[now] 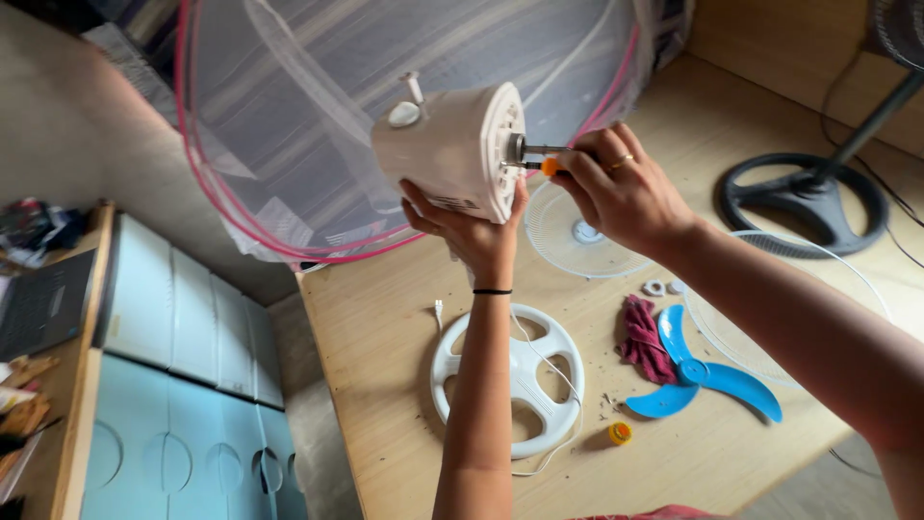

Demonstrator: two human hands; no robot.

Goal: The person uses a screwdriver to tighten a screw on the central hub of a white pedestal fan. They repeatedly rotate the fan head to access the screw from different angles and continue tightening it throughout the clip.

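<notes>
1. Left hand (pixel 469 223) cups the white fan motor housing (pixel 452 149) from below, fingers wrapped up its lower edge, and holds it raised well above the tabletop (pixel 385 385).
2. Right hand (pixel 616 193) is closed around a screwdriver (pixel 547 166) with an orange handle; only a sliver of handle shows past the fingers.
3. Key relation: the housing's vented front face points straight at the right hand. The motor shaft (pixel 525 148) sticks out of that face, and the screwdriver runs roughly parallel to it, just below, with its tip at the face.
4. Right hand is nearer the face; left hand sits under the housing.
5. Hidden: the screw or contact point at the tip can't be made out; most of the handle is covered.
6. Below the hands: white round base (pixel 510 380), blue fan blade (pixel 703 371), red rag (pixel 643 339).
</notes>
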